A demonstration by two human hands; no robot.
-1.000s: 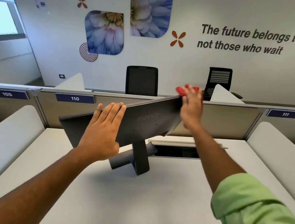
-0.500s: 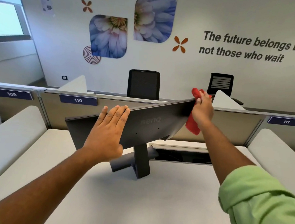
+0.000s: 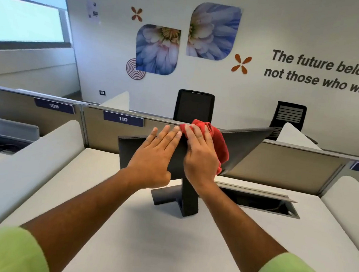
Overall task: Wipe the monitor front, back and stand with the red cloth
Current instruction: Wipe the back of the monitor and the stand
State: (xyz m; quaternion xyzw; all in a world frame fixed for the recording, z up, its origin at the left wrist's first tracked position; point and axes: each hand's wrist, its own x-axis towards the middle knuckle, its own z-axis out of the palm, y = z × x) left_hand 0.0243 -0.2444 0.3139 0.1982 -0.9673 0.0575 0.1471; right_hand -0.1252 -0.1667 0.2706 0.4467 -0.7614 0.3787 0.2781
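left hand [image 3: 154,158]: flat, fingers straight, on monitor [image 3: 244,148] back | right hand [image 3: 200,156]: presses red cloth [image 3: 217,142] on monitor back, beside left hand

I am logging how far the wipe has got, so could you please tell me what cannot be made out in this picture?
- Monitor front: faces away in the head view; only its back shows.
- Back panel middle: covered by the left hand, the right hand and the red cloth.
- Stand top: hidden behind the wrists.
- Wall lettering: cut off by the right edge.
- Dust or streaks: too fine to see.
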